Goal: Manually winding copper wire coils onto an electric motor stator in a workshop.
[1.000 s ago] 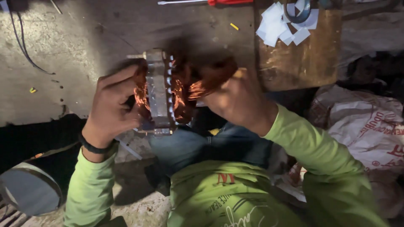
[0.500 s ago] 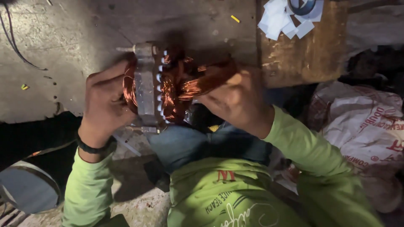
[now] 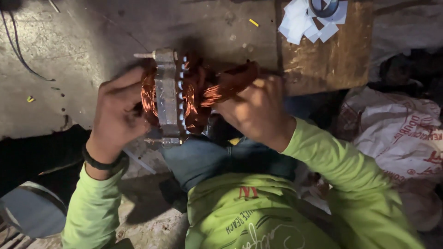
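1. Far out past my left elbow a round grey disc (image 3: pixel 27 210) lies on the ground, partly in shadow.
2. Beyond my left hand the concrete floor (image 3: pixel 83 50) is rough, stained and dimly lit, with a thin dark cable (image 3: pixel 18 50) trailing across it and a small yellow scrap (image 3: pixel 30 98).
3. My left hand (image 3: pixel 117 115) is closed around the left side of a motor stator (image 3: pixel 168 94), fingers wrapped over the copper winding; a black band (image 3: pixel 104 162) sits on that wrist.
4. The stator stands on edge above my lap, its steel core upright between my two hands.
5. My right hand (image 3: pixel 256 113) grips a bundle of copper coil (image 3: pixel 230 83) that runs from the stator's right face, fingers closed tight on it.
6. Just beyond my right hand is a worn wooden board (image 3: pixel 332 60) with white paper pieces (image 3: pixel 304 23) on its far edge.
7. Right of my right forearm lie printed white sacks (image 3: pixel 401 138).
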